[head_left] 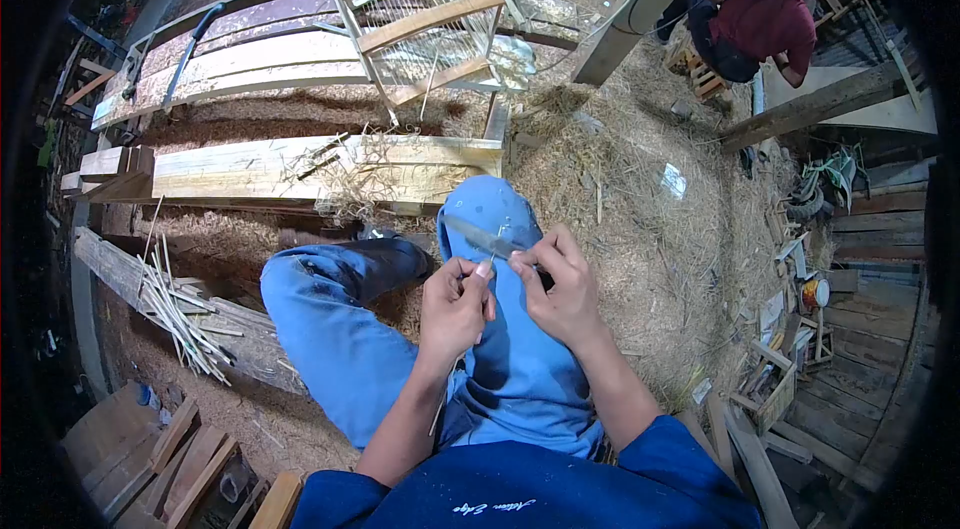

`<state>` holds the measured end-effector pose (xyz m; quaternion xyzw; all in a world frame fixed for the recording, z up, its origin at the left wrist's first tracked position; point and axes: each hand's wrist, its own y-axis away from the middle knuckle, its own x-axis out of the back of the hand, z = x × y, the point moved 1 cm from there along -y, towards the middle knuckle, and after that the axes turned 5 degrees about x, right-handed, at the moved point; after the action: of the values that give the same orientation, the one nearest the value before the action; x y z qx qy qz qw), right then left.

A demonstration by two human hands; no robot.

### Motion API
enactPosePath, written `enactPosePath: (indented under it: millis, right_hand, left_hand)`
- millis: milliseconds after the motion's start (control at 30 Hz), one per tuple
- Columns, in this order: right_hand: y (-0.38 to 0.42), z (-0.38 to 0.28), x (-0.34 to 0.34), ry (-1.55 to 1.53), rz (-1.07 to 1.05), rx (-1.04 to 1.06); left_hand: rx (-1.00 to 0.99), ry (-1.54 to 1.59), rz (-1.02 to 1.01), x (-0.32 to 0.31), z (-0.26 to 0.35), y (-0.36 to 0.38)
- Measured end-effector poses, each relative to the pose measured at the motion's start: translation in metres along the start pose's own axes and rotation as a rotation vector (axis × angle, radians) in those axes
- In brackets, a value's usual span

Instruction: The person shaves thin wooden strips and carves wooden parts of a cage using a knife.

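Over the raised knee in blue jeans (490, 199), both hands are close together. My left hand (455, 309) is closed on a thin strip (438, 411), pinched between thumb and fingertips, its lower end hanging by the forearm. My right hand (560, 284) is closed round the handle end of a knife (477, 234), whose blade points up and left across the knee. The blade lies close to the strip at my left fingertips; whether they touch is hard to tell.
A bundle of thin strips (180, 314) lies on a weathered plank at the left. A wooden bench (330, 169) stands ahead, with a slatted wooden frame (430, 19) behind it. Upper right, a person in a red shirt (760, 9) bends beside a post (640, 14). Shavings cover the ground (640, 279).
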<state>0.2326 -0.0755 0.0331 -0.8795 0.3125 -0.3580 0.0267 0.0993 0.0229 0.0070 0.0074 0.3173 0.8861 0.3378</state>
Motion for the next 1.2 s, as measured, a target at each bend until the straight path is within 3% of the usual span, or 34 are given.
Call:
enactPosePath:
  millis: [300, 467, 767, 1100, 1200]
  right_hand:
    - [-0.003, 0.001, -0.005, 0.071, 0.102, -0.047]
    - [-0.001, -0.007, 0.005, 0.023, -0.03, 0.026]
    - [-0.004, -0.002, -0.004, 0.09, 0.086, -0.025]
    - [-0.001, -0.005, 0.001, 0.023, -0.01, -0.003]
    - [-0.003, -0.008, -0.003, 0.081, 0.049, -0.105]
  left_hand:
    - [0.015, -0.025, -0.026, 0.002, -0.001, 0.006]
    - [0.021, -0.01, -0.011, 0.001, 0.003, 0.003]
    - [0.053, -0.042, -0.033, 0.003, 0.003, 0.007]
    - [0.031, -0.055, -0.024, 0.003, 0.005, 0.003]
    - [0.009, -0.057, -0.046, 0.004, 0.003, 0.005]
